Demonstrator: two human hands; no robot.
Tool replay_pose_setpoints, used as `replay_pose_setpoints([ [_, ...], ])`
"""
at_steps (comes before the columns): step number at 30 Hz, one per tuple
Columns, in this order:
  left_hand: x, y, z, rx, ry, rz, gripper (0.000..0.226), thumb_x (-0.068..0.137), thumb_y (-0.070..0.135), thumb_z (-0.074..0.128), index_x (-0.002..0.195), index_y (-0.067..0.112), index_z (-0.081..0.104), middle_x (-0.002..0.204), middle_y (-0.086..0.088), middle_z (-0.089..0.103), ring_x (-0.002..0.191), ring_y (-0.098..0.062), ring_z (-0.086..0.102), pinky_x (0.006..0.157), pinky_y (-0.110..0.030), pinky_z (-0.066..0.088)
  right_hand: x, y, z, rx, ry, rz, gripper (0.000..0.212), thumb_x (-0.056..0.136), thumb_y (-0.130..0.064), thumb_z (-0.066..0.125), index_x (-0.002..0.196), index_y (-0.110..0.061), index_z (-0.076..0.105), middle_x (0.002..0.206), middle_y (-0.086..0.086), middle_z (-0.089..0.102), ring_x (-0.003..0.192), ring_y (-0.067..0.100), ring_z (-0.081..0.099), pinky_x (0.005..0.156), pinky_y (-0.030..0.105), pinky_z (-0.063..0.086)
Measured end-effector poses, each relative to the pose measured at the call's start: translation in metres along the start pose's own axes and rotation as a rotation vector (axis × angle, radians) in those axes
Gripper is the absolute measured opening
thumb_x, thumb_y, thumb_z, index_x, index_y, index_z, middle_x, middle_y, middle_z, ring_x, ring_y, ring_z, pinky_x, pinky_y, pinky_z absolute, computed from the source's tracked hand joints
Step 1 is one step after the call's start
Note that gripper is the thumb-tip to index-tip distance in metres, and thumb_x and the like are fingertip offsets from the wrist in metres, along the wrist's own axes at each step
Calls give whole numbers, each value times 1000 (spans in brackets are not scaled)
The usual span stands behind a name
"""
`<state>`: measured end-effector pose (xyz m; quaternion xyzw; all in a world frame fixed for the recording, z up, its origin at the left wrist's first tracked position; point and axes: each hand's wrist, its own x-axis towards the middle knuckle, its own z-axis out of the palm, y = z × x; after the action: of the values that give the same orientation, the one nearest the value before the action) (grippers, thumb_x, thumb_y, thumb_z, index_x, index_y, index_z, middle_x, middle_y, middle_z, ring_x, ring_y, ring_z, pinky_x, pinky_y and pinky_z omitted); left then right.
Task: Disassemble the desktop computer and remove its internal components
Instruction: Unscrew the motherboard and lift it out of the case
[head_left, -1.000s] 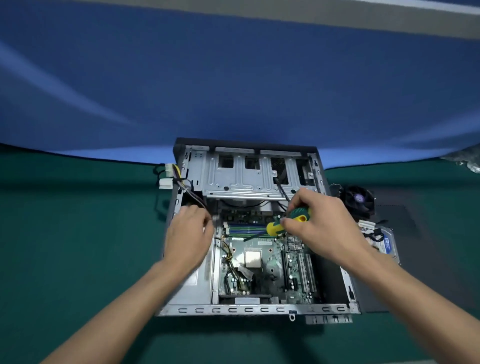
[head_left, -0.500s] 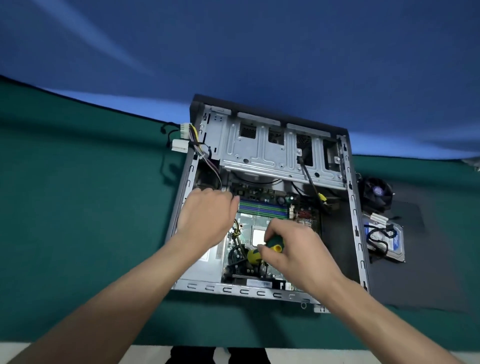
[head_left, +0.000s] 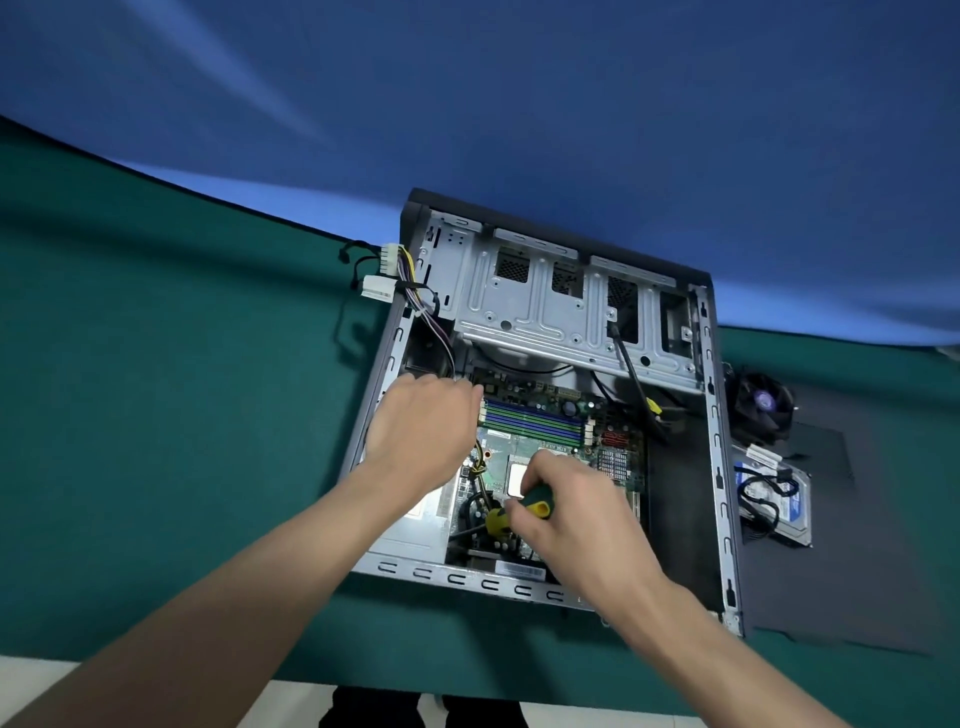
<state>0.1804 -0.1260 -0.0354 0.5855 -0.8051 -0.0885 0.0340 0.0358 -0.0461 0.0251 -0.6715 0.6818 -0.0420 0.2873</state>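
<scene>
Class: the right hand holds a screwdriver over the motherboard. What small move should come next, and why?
Probably lower the screwdriver tip onto a motherboard mounting screw near the lower-left corner. The right hand grips it there, and the left hand rests beside the board inside the case.

Green-and-yellow screwdriver (head_left: 524, 512), blue-green memory slots (head_left: 532, 422), teal table (head_left: 156, 415)

Staged repair bench: green table cover (head_left: 156, 415), blue backdrop (head_left: 467, 104) behind
</scene>
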Motion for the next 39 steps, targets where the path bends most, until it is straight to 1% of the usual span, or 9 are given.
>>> replay_pose_setpoints([
  [10,-1,2,-2,26,22,-1,44,101,30,20,88,18,61,80,-1,68,76,-20,61,78,-31,38,8,-20,5,-67,55,47,19,93,-37,50,87,-21,41,91,4,61,79,27,56,66,34,44],
  [14,0,1,-2,30,21,0,43,101,29,21,85,18,60,78,-1,67,74,-21,60,75,-32,36,6,-22,0,-315,-21,36,44,93,-59,35,100,-17,46,90,7,63,84,32,61,62,35,38],
  [17,0,1,-2,24,21,1,44,101,29,20,85,18,60,79,-1,67,75,-21,59,76,-32,35,4,-25,-4,-496,-45,10,55,96,-58,21,105,-13,51,94,10,66,87,32,63,61,36,33],
  [21,0,1,-2,25,28,1,45,100,27,19,86,18,60,79,-1,67,72,-21,56,75,-31,33,-2,-29,-9,-280,-152,-123,21,93,-31,45,107,-17,38,96,8,57,82,33,56,65,36,42],
  [23,0,1,-2,26,30,3,45,100,27,18,86,18,60,79,-1,67,72,-21,56,75,-31,33,-4,-29,-10,-184,-201,-126,25,85,-20,53,104,-20,37,101,3,44,83,29,51,71,37,45],
  [27,0,1,-2,26,36,4,45,101,29,19,85,19,60,80,-2,67,76,-22,59,77,-32,36,-6,-28,-10,-163,-124,8,30,94,-46,44,108,-19,42,103,5,51,88,33,56,74,38,45],
  [30,2,1,1,26,24,4,45,101,28,19,86,19,60,82,-3,68,78,-24,60,78,-33,36,-9,-29,-7,-110,-146,-101,18,90,-25,49,106,-23,40,107,-2,46,90,28,53,78,38,44],
  [34,2,1,3,33,30,5,46,101,29,19,88,18,61,83,-3,68,79,-24,61,79,-34,37,-4,-31,-7,-157,-96,-65,22,95,-39,43,110,-22,42,110,-3,50,91,28,55,76,37,43],
  [39,3,1,3,43,21,3,45,101,29,18,89,19,60,85,-3,68,80,-24,60,79,-34,36,-2,-34,-7,-227,-122,-151,32,91,-32,49,119,-21,38,119,-2,45,89,27,51,68,33,33],
])
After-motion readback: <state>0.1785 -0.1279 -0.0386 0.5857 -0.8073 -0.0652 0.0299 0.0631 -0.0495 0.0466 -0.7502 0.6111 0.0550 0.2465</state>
